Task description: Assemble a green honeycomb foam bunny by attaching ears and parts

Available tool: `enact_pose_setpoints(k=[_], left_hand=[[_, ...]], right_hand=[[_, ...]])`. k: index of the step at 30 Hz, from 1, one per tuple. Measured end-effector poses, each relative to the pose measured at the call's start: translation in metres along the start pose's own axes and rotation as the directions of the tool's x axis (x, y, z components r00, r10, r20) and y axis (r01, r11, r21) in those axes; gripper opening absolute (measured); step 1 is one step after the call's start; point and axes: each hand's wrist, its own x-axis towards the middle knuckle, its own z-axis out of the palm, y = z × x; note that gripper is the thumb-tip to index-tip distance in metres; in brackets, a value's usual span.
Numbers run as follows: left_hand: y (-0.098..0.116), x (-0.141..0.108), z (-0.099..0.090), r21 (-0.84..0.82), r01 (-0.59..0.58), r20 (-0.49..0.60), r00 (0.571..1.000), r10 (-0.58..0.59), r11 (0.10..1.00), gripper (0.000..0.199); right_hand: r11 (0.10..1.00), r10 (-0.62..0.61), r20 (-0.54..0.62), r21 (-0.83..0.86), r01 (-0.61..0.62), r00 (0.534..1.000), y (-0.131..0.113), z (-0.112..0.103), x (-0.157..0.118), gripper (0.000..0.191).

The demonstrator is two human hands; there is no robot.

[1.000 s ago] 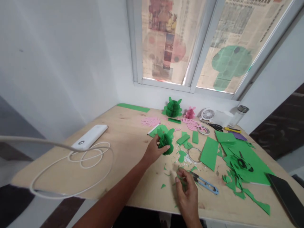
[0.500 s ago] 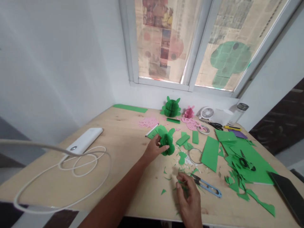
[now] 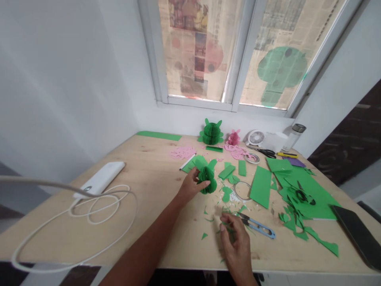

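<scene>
A green layered paper figure (image 3: pixel 207 180) with ear-like tips stands upright in my left hand (image 3: pixel 190 186), the thumb across its front. My right hand (image 3: pixel 236 242) hovers low near the table's front edge, fingers curved and apart, with nothing visible in it. Right beside its fingertips lie blue-handled thread snips (image 3: pixel 258 228). Small green paper scraps (image 3: pixel 204 236) are scattered around and under that hand. A ring of tape (image 3: pixel 243 190) and a green rounded cutout (image 3: pixel 226 194) lie between the two hands.
At the back stand a larger green paper figure (image 3: pixel 211 133), a pink one (image 3: pixel 233 138), a small fan (image 3: pixel 256 138) and a bottle (image 3: pixel 294 137). Green sheets (image 3: pixel 321 198), black scissors (image 3: pixel 305 195) and a dark tablet-like slab (image 3: pixel 357 234) are right. A white power bank (image 3: pixel 102 178) with a looped cable lies left.
The view has shifted slightly, so everything sits a little further left. My left hand still holds the green paper figure; my right hand stays nearly in place beside the snips.
</scene>
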Motion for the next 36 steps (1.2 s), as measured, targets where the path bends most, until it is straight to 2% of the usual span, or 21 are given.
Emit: enact_pose_setpoints(k=[8, 13, 25, 36], left_hand=[[0.000, -0.005, 0.003, 0.187, -0.051, 0.058, 0.997, 0.041, 0.981, 0.044], [-0.003, -0.006, 0.005, 0.209, -0.070, 0.097, 0.994, 0.050, 0.975, 0.049], [0.000, -0.011, 0.009, 0.179, 0.095, 0.151, 0.981, -0.123, 0.979, 0.071], [0.002, -0.013, 0.010, 0.210, 0.108, 0.195, 0.969, -0.150, 0.972, 0.073]], right_hand=[[1.000, -0.022, 0.008, 0.006, 0.022, 1.000, 0.001, 0.001, 0.001, 0.020], [0.999, -0.037, -0.001, -0.006, 0.037, 0.999, -0.001, 0.001, 0.002, 0.020], [0.995, -0.062, -0.003, -0.084, 0.061, 0.998, -0.022, -0.004, 0.008, 0.017], [0.996, -0.078, 0.020, -0.053, 0.079, 0.997, -0.023, -0.005, 0.007, 0.018]])
